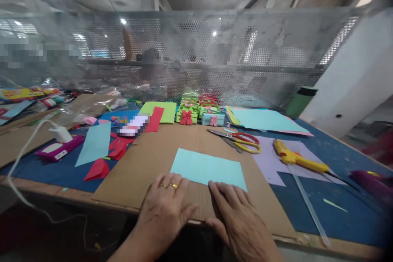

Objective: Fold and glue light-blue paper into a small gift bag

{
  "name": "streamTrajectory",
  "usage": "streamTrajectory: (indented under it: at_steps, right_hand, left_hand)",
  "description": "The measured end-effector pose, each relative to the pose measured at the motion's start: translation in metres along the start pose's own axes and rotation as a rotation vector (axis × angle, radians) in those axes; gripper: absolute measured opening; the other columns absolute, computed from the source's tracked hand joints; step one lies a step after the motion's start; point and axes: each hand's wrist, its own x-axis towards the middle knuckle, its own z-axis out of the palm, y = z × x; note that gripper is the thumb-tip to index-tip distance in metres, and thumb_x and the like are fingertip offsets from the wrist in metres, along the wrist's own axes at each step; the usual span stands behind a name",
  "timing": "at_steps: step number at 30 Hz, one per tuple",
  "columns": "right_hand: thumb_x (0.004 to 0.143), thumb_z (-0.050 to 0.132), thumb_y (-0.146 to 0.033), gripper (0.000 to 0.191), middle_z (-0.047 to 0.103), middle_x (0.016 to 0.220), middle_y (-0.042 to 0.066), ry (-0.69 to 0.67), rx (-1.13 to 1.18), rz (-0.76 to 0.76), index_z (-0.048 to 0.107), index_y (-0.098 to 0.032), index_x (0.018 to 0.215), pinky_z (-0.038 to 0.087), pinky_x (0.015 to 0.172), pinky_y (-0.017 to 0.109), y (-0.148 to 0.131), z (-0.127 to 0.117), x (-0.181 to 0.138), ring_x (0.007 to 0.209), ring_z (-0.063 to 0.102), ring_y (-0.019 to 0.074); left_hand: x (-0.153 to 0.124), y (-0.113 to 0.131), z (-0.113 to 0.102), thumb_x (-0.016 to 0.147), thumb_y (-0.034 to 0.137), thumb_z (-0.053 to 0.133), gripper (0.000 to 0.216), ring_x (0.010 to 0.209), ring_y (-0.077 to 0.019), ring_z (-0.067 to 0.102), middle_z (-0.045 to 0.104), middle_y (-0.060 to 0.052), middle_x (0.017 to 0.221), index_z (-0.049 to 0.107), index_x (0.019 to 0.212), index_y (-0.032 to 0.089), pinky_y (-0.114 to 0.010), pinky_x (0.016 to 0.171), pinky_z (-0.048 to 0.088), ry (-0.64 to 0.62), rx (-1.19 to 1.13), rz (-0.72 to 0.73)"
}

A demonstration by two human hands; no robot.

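Note:
A light blue sheet of paper (210, 168) lies flat on a piece of brown cardboard (138, 172) in front of me. My left hand (167, 202), with rings on two fingers, rests at the sheet's near left corner, its fingers stretched out. Along the near right edge lies my right hand (235, 208), fingertips on the paper and thumb apart. Neither hand grips anything. Beyond the sheet, a pair of scissors with red and yellow handles (245, 142) rests partly on the cardboard.
Small paper bags with bows (187, 114) stand at the back. To the right are a yellow glue gun (294, 157), a clear glue stick (308, 204) and stacked coloured paper (267, 118). Red paper scraps (119, 147), a purple power strip (59, 147) and a phone (133, 126) lie left.

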Motion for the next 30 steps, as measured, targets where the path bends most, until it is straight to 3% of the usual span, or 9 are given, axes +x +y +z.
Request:
streamTrajectory:
  at_steps: [5, 8, 11, 16, 20, 24, 30]
  right_hand:
    - [0.1, 0.033, -0.057, 0.058, 0.065, 0.115, 0.014, -0.036, 0.056, 0.043, 0.056, -0.013, 0.131, 0.048, 0.085, 0.042, -0.003, -0.004, 0.0, 0.099, 0.057, 0.0251]
    - [0.099, 0.035, -0.058, 0.06, 0.065, 0.114, 0.014, -0.055, 0.068, 0.052, 0.056, -0.011, 0.13, 0.048, 0.086, 0.042, -0.003, -0.008, 0.001, 0.099, 0.057, 0.0255]
    - [0.098, 0.041, -0.058, 0.059, 0.066, 0.113, 0.013, -0.09, 0.079, 0.051, 0.055, -0.011, 0.131, 0.049, 0.088, 0.041, -0.004, -0.011, 0.002, 0.1, 0.058, 0.0247]
    - [0.096, 0.034, -0.067, 0.069, 0.066, 0.115, 0.012, -0.073, 0.152, 0.019, 0.055, -0.011, 0.13, 0.047, 0.096, 0.04, -0.003, -0.012, 0.001, 0.104, 0.059, 0.0236]
    - [0.095, 0.033, -0.07, 0.071, 0.068, 0.113, 0.011, -0.076, 0.187, 0.009, 0.056, -0.012, 0.129, 0.046, 0.096, 0.039, -0.003, -0.011, 0.0, 0.1, 0.06, 0.0229]
    - [0.093, 0.029, -0.072, 0.074, 0.067, 0.113, 0.012, -0.11, 0.157, 0.029, 0.057, -0.014, 0.129, 0.047, 0.094, 0.039, -0.008, -0.014, 0.002, 0.1, 0.06, 0.0233]
    - [0.096, 0.035, -0.065, 0.065, 0.067, 0.11, 0.012, -0.148, 0.102, 0.053, 0.058, -0.014, 0.128, 0.05, 0.088, 0.038, 0.006, -0.027, -0.01, 0.098, 0.059, 0.0227]
  left_hand:
    - [-0.011, -0.015, -0.006, 0.102, 0.046, 0.038, 0.053, 0.107, -0.0307, 0.059, 0.066, -0.019, 0.115, 0.057, 0.126, 0.003, -0.05, 0.095, 0.042, -0.028, 0.127, 0.016]
    - [-0.004, -0.006, -0.005, 0.101, 0.052, 0.034, 0.061, 0.104, -0.0331, 0.06, 0.066, -0.021, 0.111, 0.062, 0.119, 0.002, -0.052, 0.093, 0.042, -0.039, 0.179, 0.008]
    - [0.006, 0.005, -0.002, 0.098, 0.061, 0.034, 0.068, 0.109, -0.0352, 0.057, 0.065, -0.022, 0.115, 0.062, 0.125, 0.005, -0.052, 0.095, 0.04, -0.023, 0.164, 0.033]
    - [0.005, 0.005, 0.009, 0.099, 0.053, 0.043, 0.054, 0.103, -0.0279, 0.058, 0.068, -0.013, 0.111, 0.065, 0.123, 0.01, -0.043, 0.097, 0.038, 0.031, 0.096, 0.25]
    - [-0.001, 0.006, 0.012, 0.1, 0.051, 0.039, 0.056, 0.096, -0.028, 0.056, 0.067, -0.014, 0.101, 0.066, 0.121, 0.006, -0.043, 0.092, 0.037, 0.034, 0.085, 0.259]
    - [0.003, 0.012, 0.005, 0.101, 0.049, 0.04, 0.049, 0.082, -0.0234, 0.052, 0.063, -0.008, 0.091, 0.064, 0.13, 0.018, -0.039, 0.081, 0.035, 0.029, 0.079, 0.224]
    - [0.003, 0.011, 0.003, 0.096, 0.054, 0.05, 0.051, 0.089, -0.0236, 0.052, 0.062, -0.007, 0.099, 0.056, 0.14, 0.028, -0.038, 0.083, 0.035, -0.048, 0.088, 0.214]
